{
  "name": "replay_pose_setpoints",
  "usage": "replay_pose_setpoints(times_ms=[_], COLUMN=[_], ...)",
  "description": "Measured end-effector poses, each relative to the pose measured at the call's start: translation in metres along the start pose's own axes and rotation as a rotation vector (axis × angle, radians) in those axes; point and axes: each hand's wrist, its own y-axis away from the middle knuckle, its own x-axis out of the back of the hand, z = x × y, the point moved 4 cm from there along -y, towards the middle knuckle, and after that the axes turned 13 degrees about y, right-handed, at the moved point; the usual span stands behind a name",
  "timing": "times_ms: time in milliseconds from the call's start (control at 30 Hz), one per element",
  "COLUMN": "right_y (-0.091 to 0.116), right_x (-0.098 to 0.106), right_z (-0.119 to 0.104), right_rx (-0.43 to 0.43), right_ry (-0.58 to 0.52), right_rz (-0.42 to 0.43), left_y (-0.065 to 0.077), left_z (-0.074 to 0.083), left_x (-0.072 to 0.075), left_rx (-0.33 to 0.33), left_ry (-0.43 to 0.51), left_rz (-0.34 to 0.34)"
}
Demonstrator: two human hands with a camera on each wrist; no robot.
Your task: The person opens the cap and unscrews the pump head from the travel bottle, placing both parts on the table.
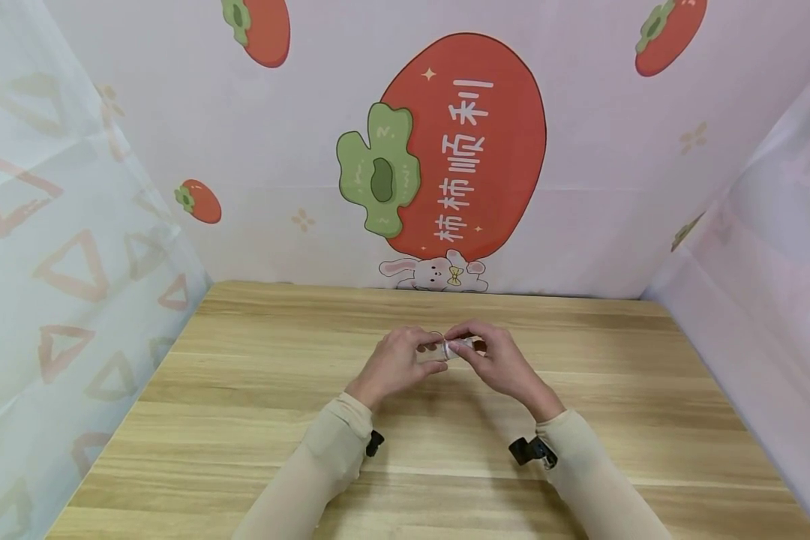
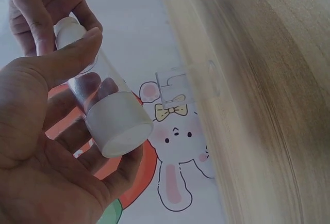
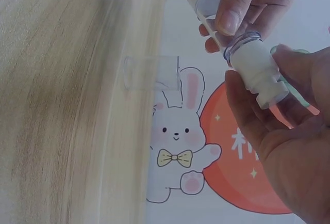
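Observation:
Above the table, both hands hold a small clear pump bottle with a white base and a white pump head. My left hand grips the clear body, thumb on one side and fingers on the other. My right hand pinches the white pump head between thumb and fingers. The head sits at the bottle's neck, tilted with it; how tightly it is fastened I cannot tell. A clear cap lies on its side beyond the hands, near the table's back edge.
The wood-grain table meets a printed back cloth with a large persimmon and a rabbit. Further cloth walls stand at left and right. Each wrist carries a small black camera.

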Motion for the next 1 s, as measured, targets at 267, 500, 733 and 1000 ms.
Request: replay_pose_setpoints(times_ms=[267,500,733,1000], right_y=[0.001,0.004,0.004,0.004], right_x=[0.001,0.002,0.003,0.003], right_z=[0.000,0.006,0.010,0.010], right_rx=[-0.026,-0.077,-0.095,-0.079], right_ry=[0.022,0.010,0.005,-0.007], right_rz=[0.013,-0.047,-0.095,-0.107], left_y=[0.001,0.002,0.002,0.002], left_z=[0.003,0.005,0.005,0.004], left_x=[0.002,0.005,0.007,0.006], left_rx=[-0.003,0.009,0.001,-0.012], left_ry=[0.019,0.044,0.040,0.039], left_rz=[0.002,0.018,0.033,0.029])
